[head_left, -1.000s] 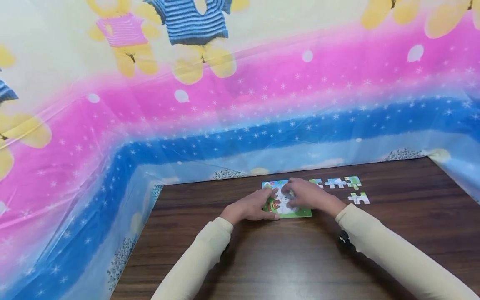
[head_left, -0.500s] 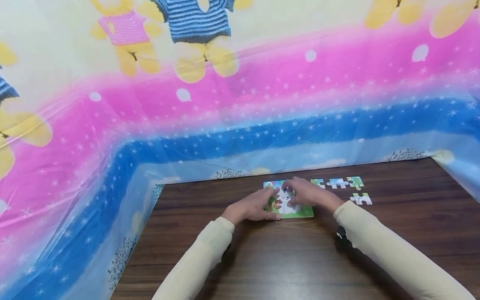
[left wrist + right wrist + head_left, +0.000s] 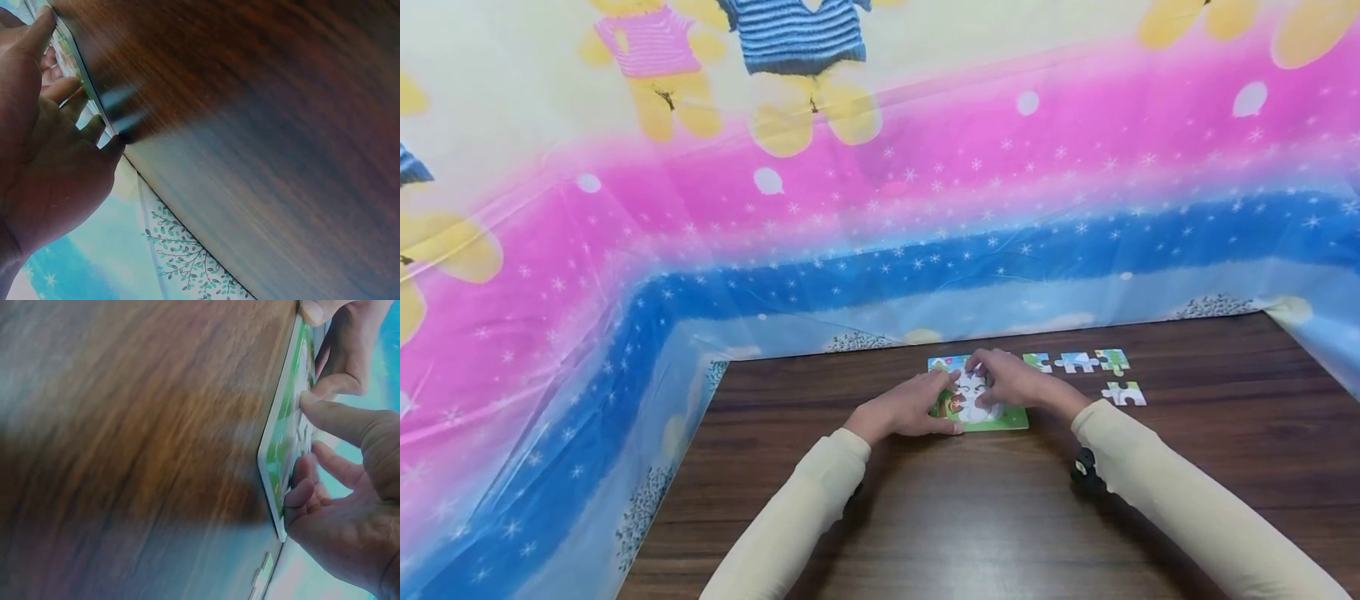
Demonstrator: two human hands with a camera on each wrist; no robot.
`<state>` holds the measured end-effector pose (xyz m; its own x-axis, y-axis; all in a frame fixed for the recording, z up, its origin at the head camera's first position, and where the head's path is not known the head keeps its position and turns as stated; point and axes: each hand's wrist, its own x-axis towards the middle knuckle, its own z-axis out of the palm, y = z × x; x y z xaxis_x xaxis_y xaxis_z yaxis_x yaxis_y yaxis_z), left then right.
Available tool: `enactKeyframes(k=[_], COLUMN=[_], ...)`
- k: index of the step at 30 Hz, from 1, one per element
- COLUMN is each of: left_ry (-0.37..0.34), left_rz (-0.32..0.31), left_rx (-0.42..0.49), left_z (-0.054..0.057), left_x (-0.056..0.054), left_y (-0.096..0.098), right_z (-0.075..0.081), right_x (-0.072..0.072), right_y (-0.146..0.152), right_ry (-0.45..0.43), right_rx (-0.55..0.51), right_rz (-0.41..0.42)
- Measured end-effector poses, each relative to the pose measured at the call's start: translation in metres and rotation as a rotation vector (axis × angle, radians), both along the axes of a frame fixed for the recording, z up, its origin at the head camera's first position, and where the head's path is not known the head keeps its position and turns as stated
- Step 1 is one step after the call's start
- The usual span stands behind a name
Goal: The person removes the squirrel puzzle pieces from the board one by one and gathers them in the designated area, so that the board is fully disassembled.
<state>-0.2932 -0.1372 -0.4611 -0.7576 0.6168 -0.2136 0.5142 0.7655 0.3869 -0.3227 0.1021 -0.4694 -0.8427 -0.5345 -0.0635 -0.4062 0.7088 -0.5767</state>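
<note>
A flat jigsaw puzzle board (image 3: 1003, 421), showing a white animal on green, lies near the table's far edge with both hands over it. My left hand (image 3: 912, 404) rests on its left side, thumb at the near edge and fingers spread across the picture. From the right, my right hand (image 3: 1017, 381) touches the picture, thumb and index finger apart around part of the white figure. The right wrist view shows the thumb (image 3: 340, 419) extended onto the board's surface and other fingers bent beside it. My right palm and fingers partly hide the board's upper right.
Several loose jigsaw pieces lie right of the board, including a white-and-blue piece (image 3: 1077, 362) in the back row and a green-and-white piece (image 3: 1124, 393) nearer. A printed cloth (image 3: 880, 292) rises behind the dark wooden table (image 3: 970, 517).
The head view has shifted slightly. Both hands stay on the board, with only small finger movements of the right hand over the picture; the loose pieces remain in place.
</note>
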Motion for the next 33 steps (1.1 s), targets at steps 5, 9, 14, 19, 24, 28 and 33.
enactKeyframes(k=[5, 9, 14, 19, 24, 28, 33], left_ry=[-0.003, -0.007, -0.012, -0.017, -0.019, -0.018, -0.013], left_rz=[-0.007, -0.004, 0.007, 0.009, 0.009, 0.009, 0.013], left_rx=[0.011, 0.02, 0.025, 0.028, 0.027, 0.02, 0.02], left_z=[-0.001, -0.002, -0.003, -0.001, -0.001, -0.002, 0.0], left_x=[0.0, 0.0, -0.001, -0.001, -0.001, -0.001, -0.001], left_y=[0.0, 0.0, -0.002, -0.001, 0.0, 0.001, 0.001], right_z=[0.0, -0.003, -0.001, 0.003, 0.002, 0.001, 0.002], right_x=[0.001, 0.002, 0.003, 0.004, 0.002, 0.0, 0.001], right_y=[0.003, 0.008, 0.007, 0.002, 0.003, 0.007, 0.017], right_ry=[-0.005, -0.014, -0.009, 0.054, 0.071, 0.066, 0.03], right_rx=[-0.023, -0.052, -0.06, 0.001, 0.017, -0.02, -0.09], right_rz=[0.002, 0.023, 0.02, 0.024, 0.032, 0.046, 0.04])
